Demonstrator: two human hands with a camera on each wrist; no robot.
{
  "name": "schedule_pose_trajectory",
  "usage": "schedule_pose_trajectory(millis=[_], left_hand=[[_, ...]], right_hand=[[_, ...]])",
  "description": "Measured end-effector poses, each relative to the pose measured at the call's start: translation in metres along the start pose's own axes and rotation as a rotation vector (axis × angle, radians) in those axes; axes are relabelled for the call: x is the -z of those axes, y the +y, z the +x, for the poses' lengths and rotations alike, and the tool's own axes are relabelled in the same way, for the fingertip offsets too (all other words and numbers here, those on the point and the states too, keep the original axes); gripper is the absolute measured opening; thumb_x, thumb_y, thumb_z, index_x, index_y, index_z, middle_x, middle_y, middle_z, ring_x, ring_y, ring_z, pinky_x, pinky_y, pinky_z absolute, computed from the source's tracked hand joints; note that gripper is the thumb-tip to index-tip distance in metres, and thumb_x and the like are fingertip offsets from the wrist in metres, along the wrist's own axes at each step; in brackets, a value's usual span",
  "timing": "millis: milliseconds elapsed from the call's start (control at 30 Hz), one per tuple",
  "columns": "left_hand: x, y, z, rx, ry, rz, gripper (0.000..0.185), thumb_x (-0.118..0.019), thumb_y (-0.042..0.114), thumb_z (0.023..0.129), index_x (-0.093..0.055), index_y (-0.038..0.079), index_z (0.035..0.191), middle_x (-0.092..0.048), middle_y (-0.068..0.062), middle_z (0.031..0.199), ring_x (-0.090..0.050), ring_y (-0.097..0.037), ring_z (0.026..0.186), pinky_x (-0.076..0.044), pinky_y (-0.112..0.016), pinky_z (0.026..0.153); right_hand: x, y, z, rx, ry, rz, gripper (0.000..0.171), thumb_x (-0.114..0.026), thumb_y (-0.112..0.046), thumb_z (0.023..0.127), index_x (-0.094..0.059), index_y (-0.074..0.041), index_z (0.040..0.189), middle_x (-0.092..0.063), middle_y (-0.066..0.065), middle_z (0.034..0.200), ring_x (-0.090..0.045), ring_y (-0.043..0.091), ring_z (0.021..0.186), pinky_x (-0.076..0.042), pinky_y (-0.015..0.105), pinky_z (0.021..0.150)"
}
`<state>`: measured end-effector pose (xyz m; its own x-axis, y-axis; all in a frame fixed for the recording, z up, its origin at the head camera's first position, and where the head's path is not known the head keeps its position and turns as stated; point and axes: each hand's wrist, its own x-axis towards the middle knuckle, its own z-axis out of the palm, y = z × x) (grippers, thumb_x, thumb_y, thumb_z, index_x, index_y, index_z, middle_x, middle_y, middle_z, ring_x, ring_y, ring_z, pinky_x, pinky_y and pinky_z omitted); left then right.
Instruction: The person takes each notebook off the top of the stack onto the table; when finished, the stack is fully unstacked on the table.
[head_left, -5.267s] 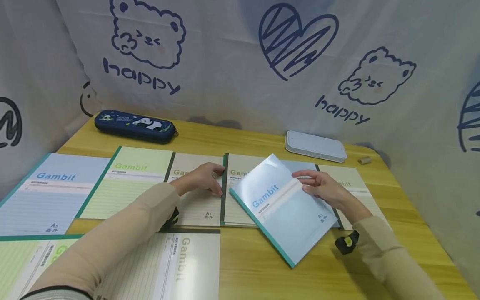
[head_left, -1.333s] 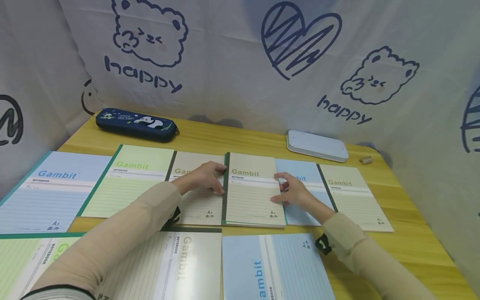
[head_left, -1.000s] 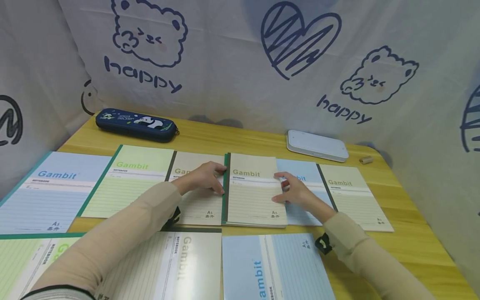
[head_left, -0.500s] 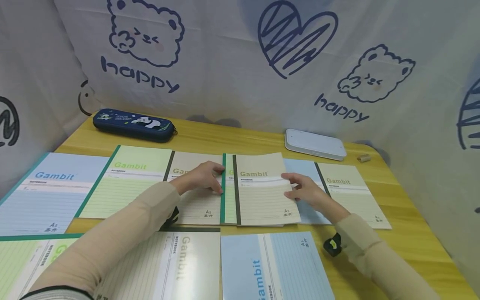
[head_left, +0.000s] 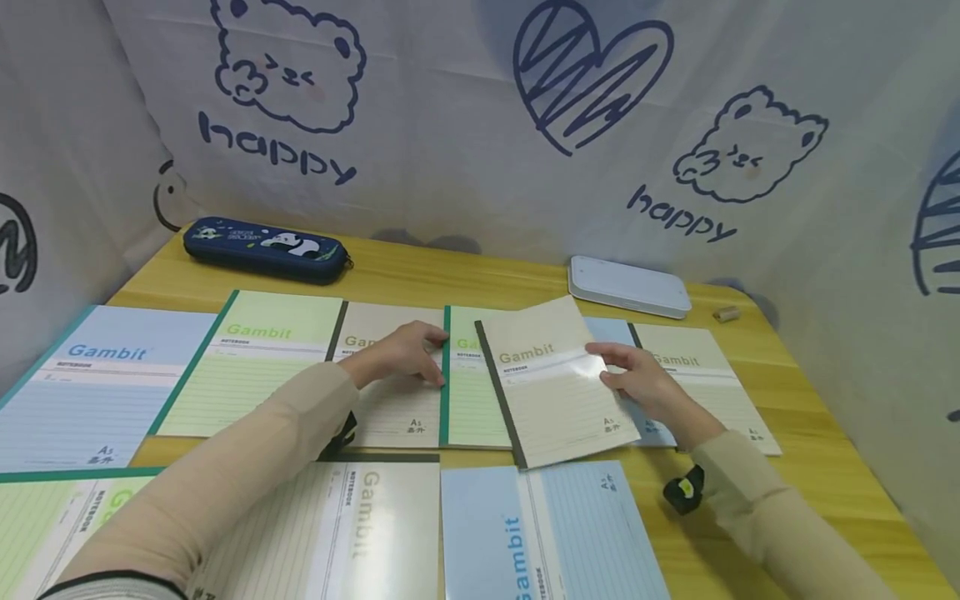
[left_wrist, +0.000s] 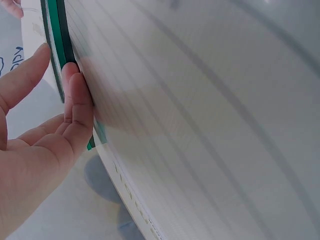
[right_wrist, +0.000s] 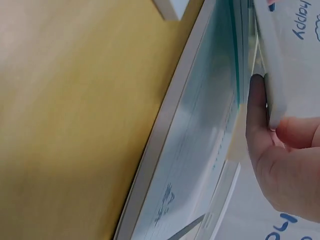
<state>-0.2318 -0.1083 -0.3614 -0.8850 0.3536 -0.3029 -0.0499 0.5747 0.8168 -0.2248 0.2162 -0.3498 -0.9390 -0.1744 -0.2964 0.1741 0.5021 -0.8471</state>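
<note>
1. Right hand (head_left: 643, 385) pinches the beige notebook (head_left: 558, 392) by its right edge, tilted, one corner overlapping the blue notebook (head_left: 555, 533) in front.
2. Left hand (head_left: 401, 357), fingers flat, presses the cream notebook (head_left: 390, 408), likely steadying the row.
3. Green notebook (head_left: 472, 400) lies uncovered between them.
4. Pencil case (head_left: 266, 248) and white box (head_left: 628, 287) sit at the table's (head_left: 480, 275) far edge.

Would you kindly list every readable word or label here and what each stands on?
"happy": backdrop cloth, printed more than once.
"Gambit": cover of the beige notebook that the right hand holds, and the other notebooks' covers.
"NOTEBOOK": front beige notebook.
"A5": blue notebook.
Pencil case print: too small to read.
</note>
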Motion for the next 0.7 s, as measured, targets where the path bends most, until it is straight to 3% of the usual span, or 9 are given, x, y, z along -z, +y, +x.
schedule_pose_trajectory(millis=[167,267,400,700], left_hand=[[0.001,0.000,0.000,-0.010,-0.002,0.002,0.075,-0.072,-0.003,0.068,-0.034,-0.005,0.134,-0.039,-0.020,0.132,-0.057,-0.020,0.079,-0.049,-0.026,0.067],[0.000,-0.001,0.001,-0.012,-0.002,0.005,0.075,-0.072,-0.003,0.068,-0.034,-0.006,0.133,-0.039,-0.020,0.132,-0.057,-0.019,0.078,-0.049,-0.026,0.068],[0.000,-0.001,0.002,-0.003,-0.002,-0.008,0.075,-0.072,-0.003,0.068,-0.034,-0.005,0.134,-0.039,-0.020,0.132,-0.057,-0.019,0.077,-0.049,-0.026,0.067],[0.000,0.001,0.001,0.012,0.003,-0.008,0.075,-0.071,-0.004,0.069,-0.034,-0.005,0.134,-0.038,-0.020,0.132,-0.056,-0.018,0.074,-0.049,-0.026,0.066]], right_hand=[[0.011,0.001,-0.004,0.036,0.031,0.018,0.042,-0.043,0.006,0.090,-0.040,0.002,0.131,-0.042,0.025,0.129,-0.050,0.003,0.061,-0.034,0.016,0.046],[0.019,0.000,-0.006,0.045,0.052,0.009,0.041,-0.042,0.006,0.090,-0.040,0.002,0.131,-0.044,0.025,0.127,-0.054,0.003,0.068,-0.041,0.015,0.052],[0.031,-0.001,-0.010,0.056,0.065,-0.041,0.041,-0.042,0.006,0.090,-0.040,0.003,0.131,-0.042,0.024,0.130,-0.055,0.006,0.087,-0.046,0.017,0.071],[0.067,0.009,-0.022,0.182,-0.022,-0.091,0.038,-0.045,0.004,0.090,-0.042,0.010,0.127,-0.045,0.023,0.127,-0.056,0.005,0.086,-0.046,0.020,0.074]])
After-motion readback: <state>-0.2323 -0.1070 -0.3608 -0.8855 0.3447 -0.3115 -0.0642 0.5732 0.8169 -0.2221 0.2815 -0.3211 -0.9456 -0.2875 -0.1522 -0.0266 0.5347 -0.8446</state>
